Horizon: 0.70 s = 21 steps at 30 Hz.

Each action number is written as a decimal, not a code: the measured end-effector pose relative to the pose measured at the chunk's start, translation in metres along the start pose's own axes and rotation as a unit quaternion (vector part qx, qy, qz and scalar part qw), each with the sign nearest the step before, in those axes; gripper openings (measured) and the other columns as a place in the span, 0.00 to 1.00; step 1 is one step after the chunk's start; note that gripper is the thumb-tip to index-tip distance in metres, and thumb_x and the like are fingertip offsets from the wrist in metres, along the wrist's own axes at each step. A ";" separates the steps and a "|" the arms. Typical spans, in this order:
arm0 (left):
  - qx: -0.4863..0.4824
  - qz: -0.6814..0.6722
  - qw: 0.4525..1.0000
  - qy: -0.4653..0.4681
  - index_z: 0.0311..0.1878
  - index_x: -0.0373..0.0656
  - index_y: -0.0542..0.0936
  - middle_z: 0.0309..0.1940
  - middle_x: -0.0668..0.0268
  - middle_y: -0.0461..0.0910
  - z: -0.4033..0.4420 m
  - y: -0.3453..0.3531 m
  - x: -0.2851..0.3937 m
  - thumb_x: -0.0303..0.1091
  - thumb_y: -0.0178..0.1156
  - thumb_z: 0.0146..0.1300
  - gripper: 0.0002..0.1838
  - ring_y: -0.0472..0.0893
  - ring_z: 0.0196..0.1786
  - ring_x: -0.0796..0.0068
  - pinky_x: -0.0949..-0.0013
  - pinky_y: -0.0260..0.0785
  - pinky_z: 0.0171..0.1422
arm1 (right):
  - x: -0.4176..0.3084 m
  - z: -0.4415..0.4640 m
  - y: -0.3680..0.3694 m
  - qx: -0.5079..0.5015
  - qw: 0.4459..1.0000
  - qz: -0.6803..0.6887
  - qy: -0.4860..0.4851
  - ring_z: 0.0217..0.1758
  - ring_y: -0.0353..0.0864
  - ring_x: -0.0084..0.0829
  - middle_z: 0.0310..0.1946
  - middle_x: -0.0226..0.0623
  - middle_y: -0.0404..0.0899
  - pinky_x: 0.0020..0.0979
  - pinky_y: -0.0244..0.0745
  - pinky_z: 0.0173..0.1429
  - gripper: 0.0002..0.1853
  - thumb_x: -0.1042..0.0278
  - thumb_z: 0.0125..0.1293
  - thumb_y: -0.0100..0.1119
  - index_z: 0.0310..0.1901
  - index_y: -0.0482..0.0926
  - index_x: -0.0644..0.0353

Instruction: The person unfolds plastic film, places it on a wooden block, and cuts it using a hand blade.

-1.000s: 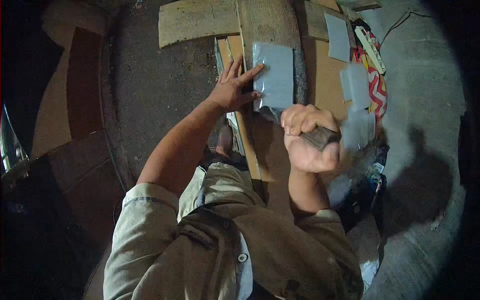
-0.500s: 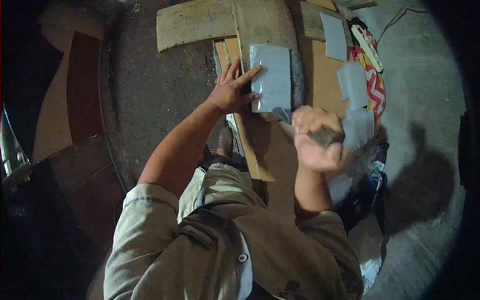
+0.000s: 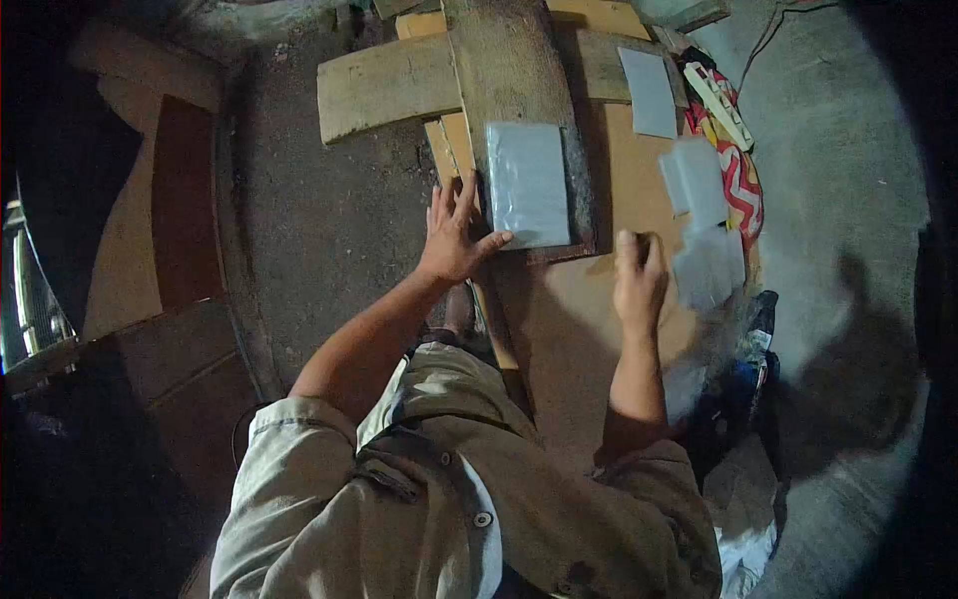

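Note:
A stack of clear plastic sheets or bags (image 3: 529, 185) lies on a worn wooden plank (image 3: 509, 60). Spread at its lower left corner is my left hand (image 3: 457, 235), its thumb touching the stack and its other fingers at the plank's left edge. To the right of the plank's near end, my right hand (image 3: 639, 285) is raised and closed, apart from the stack. A dark bit of a tool shows at its top; the tool's kind is unclear because of blur and the fingers around it.
Right of the plank, more clear plastic pieces (image 3: 696, 185) lie on brown board (image 3: 634, 150), with a pale sheet (image 3: 649, 92) farther back. A white power strip (image 3: 720, 105) rests by a red patterned cloth (image 3: 740, 185). Another plank (image 3: 389, 90) lies crosswise beneath.
My right hand has pulled away from the stack's lower right corner, and the grey blade-like piece there is no longer visible. My left hand has slid down to the stack's lower corner. The view has shifted.

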<state>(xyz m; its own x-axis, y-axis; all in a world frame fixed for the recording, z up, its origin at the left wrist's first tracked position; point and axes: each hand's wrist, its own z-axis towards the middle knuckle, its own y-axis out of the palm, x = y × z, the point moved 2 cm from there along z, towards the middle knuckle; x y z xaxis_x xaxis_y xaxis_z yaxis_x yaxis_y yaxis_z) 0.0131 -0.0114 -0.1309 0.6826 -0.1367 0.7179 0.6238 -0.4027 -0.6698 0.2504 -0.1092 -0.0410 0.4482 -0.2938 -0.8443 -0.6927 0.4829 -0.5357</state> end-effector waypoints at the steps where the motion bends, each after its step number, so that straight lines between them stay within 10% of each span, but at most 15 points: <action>1: 0.001 0.004 1.000 0.002 0.75 0.51 0.46 0.73 0.43 0.42 -0.001 0.001 -0.001 0.63 0.64 0.52 0.55 0.40 0.75 0.37 0.42 0.36 0.75 | 0.010 -0.001 0.005 -0.025 0.998 -0.056 0.033 0.39 0.78 0.43 0.35 0.47 0.78 0.41 0.70 0.44 0.26 0.44 0.68 0.50 0.41 0.72 0.65; 10: -0.016 -0.060 0.998 -0.003 0.75 0.54 0.46 0.73 0.42 0.40 -0.004 0.005 -0.005 0.53 0.64 0.57 0.49 0.41 0.74 0.36 0.42 0.39 0.75 | 0.061 -0.022 0.035 -0.076 0.983 -0.103 0.132 0.61 0.69 0.56 0.59 0.60 0.67 0.48 0.65 0.62 0.35 0.41 0.67 0.50 0.62 0.63 0.64; 21: -0.002 0.120 0.992 0.049 0.74 0.61 0.52 0.74 0.46 0.38 -0.011 0.003 0.022 0.51 0.57 0.63 0.39 0.39 0.75 0.38 0.39 0.37 0.75 | 0.070 -0.024 0.039 0.024 0.992 -0.126 0.003 0.52 0.71 0.52 0.48 0.54 0.72 0.47 0.67 0.54 0.26 0.50 0.66 0.56 0.55 0.69 0.65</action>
<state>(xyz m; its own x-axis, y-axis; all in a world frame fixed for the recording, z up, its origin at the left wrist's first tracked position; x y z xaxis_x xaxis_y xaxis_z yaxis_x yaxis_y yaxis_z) 0.0258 -0.0255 -0.1150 0.7708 -0.3156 0.5535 0.4463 -0.3524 -0.8225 0.2414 -0.1304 -0.1212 0.6000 -0.4140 -0.6845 -0.5318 0.4328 -0.7279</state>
